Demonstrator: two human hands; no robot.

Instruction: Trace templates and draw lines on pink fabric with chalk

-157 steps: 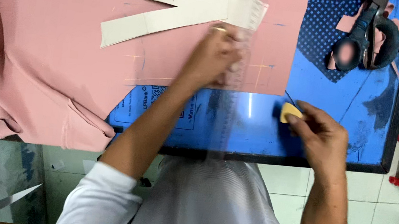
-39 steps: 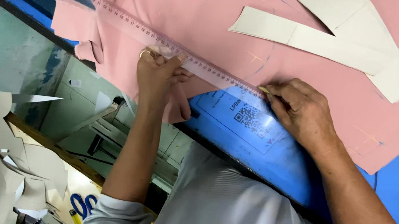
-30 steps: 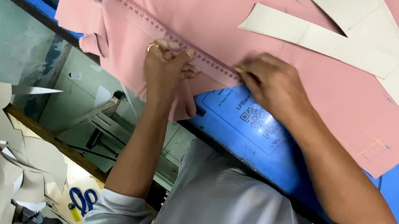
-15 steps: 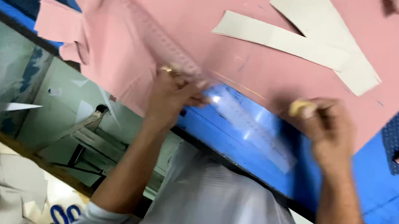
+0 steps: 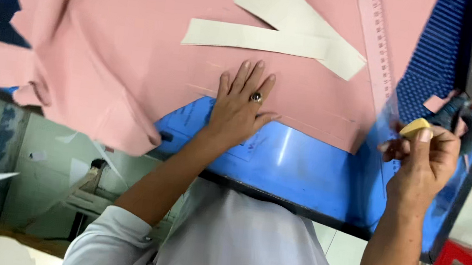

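Blue cutting table (image 5: 302, 175): broad, flat, hard top with a dark edge, bearing everything listed below. Pink fabric (image 5: 140, 39): large sheet spread over most of the table, its near-left corner drooping over the table's edge in loose folds; judged light, soft and limp, prone to creep and wrinkle under a sideways push, so best held by flat pressure from above near the line being worked rather than pinched or lifted by an edge. Cream paper pattern (image 5: 282, 37): two long strips meeting in an angle, lying on the fabric well beyond the left hand; judged thin, light, stiff enough to keep its shape but easily shifted or creased. Clear ruler (image 5: 378, 54): long, narrow, lying on the fabric's right part with its near end running toward the right hand; judged rigid and smooth, likely to slide on cloth unless pressed down along its length. Scissors (image 5: 457, 116): dark handles, partly hidden behind the right hand, lying on the table beside small pink offcuts. Left hand (image 5: 242, 106): fingers spread, palm flat on the fabric near its front edge, ring on one finger, gripping nothing. Right hand (image 5: 423, 157): raised over the table's right side, fingertips pressed together, pinching the chalk. Yellow tailor's chalk (image 5: 414, 128): small wedge; judged light, brittle, best held by its flat faces.
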